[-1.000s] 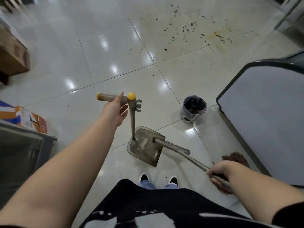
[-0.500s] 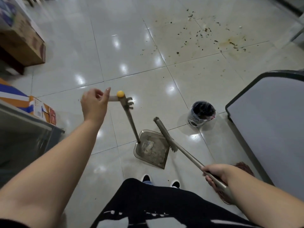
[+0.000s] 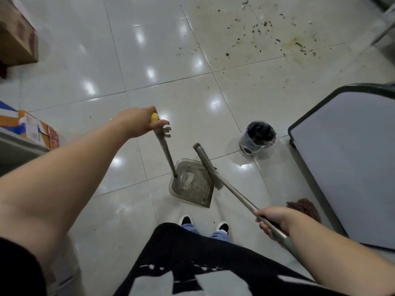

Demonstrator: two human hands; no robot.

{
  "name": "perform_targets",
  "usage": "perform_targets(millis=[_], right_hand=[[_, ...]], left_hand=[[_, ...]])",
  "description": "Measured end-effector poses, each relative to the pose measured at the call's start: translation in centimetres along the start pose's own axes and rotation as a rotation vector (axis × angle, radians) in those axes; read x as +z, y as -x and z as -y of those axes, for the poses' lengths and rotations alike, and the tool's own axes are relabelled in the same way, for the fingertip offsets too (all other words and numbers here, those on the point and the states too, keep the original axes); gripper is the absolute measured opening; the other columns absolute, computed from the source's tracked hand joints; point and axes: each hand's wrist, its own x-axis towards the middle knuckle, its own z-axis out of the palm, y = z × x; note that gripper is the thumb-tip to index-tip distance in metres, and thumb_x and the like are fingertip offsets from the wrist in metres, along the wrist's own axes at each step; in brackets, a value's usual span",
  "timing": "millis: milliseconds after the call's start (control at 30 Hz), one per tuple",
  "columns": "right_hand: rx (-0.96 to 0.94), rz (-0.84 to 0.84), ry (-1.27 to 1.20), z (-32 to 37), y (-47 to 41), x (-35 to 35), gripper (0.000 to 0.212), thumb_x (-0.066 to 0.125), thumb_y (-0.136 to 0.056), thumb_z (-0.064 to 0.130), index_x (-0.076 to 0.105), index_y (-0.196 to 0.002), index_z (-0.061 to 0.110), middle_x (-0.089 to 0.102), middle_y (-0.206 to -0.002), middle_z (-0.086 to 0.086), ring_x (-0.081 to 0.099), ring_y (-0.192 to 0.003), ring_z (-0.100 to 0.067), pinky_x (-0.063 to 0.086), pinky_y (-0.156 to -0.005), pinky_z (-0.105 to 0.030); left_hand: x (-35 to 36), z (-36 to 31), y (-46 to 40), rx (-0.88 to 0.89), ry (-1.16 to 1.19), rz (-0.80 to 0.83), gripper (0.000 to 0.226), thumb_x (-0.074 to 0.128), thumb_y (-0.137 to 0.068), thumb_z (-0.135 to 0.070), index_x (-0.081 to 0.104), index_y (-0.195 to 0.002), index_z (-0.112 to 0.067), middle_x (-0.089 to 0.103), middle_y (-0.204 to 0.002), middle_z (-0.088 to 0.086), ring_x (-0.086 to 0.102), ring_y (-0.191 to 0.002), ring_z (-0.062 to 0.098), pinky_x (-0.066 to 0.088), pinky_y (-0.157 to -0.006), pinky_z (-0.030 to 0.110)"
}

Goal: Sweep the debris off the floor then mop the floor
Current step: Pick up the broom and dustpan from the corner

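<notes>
My left hand (image 3: 136,122) grips the yellow-tipped top of the dustpan handle (image 3: 164,150). The grey dustpan (image 3: 192,184) stands on the tiled floor just ahead of my shoes. My right hand (image 3: 273,221) grips the metal broom pole (image 3: 235,195), whose narrow grey head (image 3: 205,161) hangs over the pan's right side. Dark debris and a yellowish stain (image 3: 267,33) are scattered over the far tiles at the upper right. A reddish-brown mop head (image 3: 305,208) lies on the floor behind my right hand.
A small bin lined with a dark bag (image 3: 257,135) stands right of the dustpan. A grey cabinet with a dark rim (image 3: 346,159) fills the right side. A brown box (image 3: 17,37) and a colourful carton (image 3: 30,129) sit at the left.
My left hand turned over and closed on top of the dustpan handle's yellow end. The dustpan and broom head shifted slightly; the view tilted downward.
</notes>
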Motion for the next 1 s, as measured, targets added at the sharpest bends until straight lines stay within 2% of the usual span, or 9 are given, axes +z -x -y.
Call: perform_targets(millis=[67,133,233,300,500,667,800,933,1000], right_hand=[[0.001,-0.033,0.01,0.0,0.0,0.0,0.034,0.043,-0.1,0.033,0.046,-0.076,0.01,0.045,-0.048,-0.001,0.039,-0.023,-0.007,0.032,-0.031,-0.01],[-0.008,-0.058,0.032,0.3,0.1,0.3,0.034,0.042,-0.1,0.032,0.046,-0.075,0.009,0.044,-0.047,-0.002,0.039,-0.023,-0.007,0.032,-0.031,-0.011],[-0.043,-0.066,0.011,1.2,0.0,0.6,0.034,0.042,-0.101,0.029,0.044,-0.074,0.008,0.043,-0.033,-0.001,0.039,-0.022,-0.008,0.032,-0.031,-0.011],[-0.064,-0.058,-0.017,1.8,0.2,0.8,0.033,0.041,-0.101,0.028,0.044,-0.075,0.008,0.044,-0.033,-0.003,0.04,-0.024,-0.01,0.033,-0.03,-0.012],[-0.067,-0.004,-0.136,4.5,1.0,2.0,0.034,0.04,-0.1,0.036,0.048,-0.079,0.009,0.047,-0.038,-0.003,0.049,-0.029,-0.013,0.041,-0.035,-0.014],[-0.083,-0.005,-0.048,5.4,1.2,1.9,0.037,0.048,-0.095,0.045,0.048,-0.081,0.011,0.042,-0.036,0.002,0.038,-0.026,-0.008,0.034,-0.032,-0.012],[-0.149,-0.014,-0.081,7.3,0.7,0.5,0.041,0.044,-0.096,0.046,0.044,-0.072,0.012,0.042,-0.038,0.002,0.038,-0.028,-0.008,0.033,-0.032,-0.013],[-0.185,-0.072,-0.041,10.7,-0.1,-1.4,0.046,0.047,-0.094,0.049,0.051,-0.08,0.005,0.05,-0.068,-0.009,0.056,-0.053,-0.017,0.049,-0.041,-0.024],[-0.185,-0.061,-0.059,12.5,-0.6,-2.8,0.045,0.046,-0.095,0.048,0.05,-0.08,0.005,0.05,-0.056,-0.007,0.053,-0.041,-0.014,0.045,-0.036,-0.018]], left_hand=[[0.8,-0.7,-0.1,0.035,0.058,0.011,0.048,0.042,-0.086,-0.062,0.048,-0.097,-0.016,0.052,-0.065,0.0,0.056,-0.072,0.028,0.034,-0.058,0.03],[1.2,-1.0,0.4,-0.029,0.233,0.04,0.045,0.043,-0.087,-0.061,0.049,-0.093,-0.017,0.057,-0.063,0.002,0.057,-0.06,0.023,0.039,-0.054,0.028],[1.7,-1.2,1.6,-0.175,0.645,0.299,0.042,0.056,-0.081,-0.059,0.057,-0.086,-0.017,0.056,-0.052,0.005,0.049,-0.04,0.016,0.04,-0.044,0.022],[2.4,-1.5,2.0,-0.191,0.736,0.402,0.041,0.063,-0.077,-0.055,0.059,-0.085,-0.015,0.05,-0.05,0.005,0.042,-0.038,0.015,0.034,-0.04,0.022],[1.2,-1.8,0.4,-0.106,0.532,0.196,0.035,0.061,-0.081,-0.05,0.053,-0.07,-0.017,0.047,-0.056,0.002,0.044,-0.047,0.017,0.036,-0.042,0.02],[-1.5,-1.5,-1.5,-0.063,0.4,0.127,0.038,0.062,-0.079,-0.052,0.051,-0.067,-0.018,0.05,-0.055,0.002,0.048,-0.047,0.018,0.039,-0.045,0.021],[-3.9,-2.3,-3.4,-0.049,0.338,0.075,0.034,0.061,-0.078,-0.054,0.053,-0.067,-0.023,0.053,-0.056,0.0,0.052,-0.049,0.017,0.041,-0.048,0.022],[-5.8,-3.2,-6.3,-0.061,0.288,0.027,0.031,0.06,-0.078,-0.054,0.054,-0.072,-0.023,0.055,-0.058,0.0,0.052,-0.049,0.016,0.043,-0.05,0.022],[-6.9,-4.1,-8.8,-0.08,0.267,0.017,0.031,0.059,-0.078,-0.054,0.053,-0.073,-0.024,0.056,-0.06,0.001,0.053,-0.051,0.017,0.044,-0.051,0.023]])
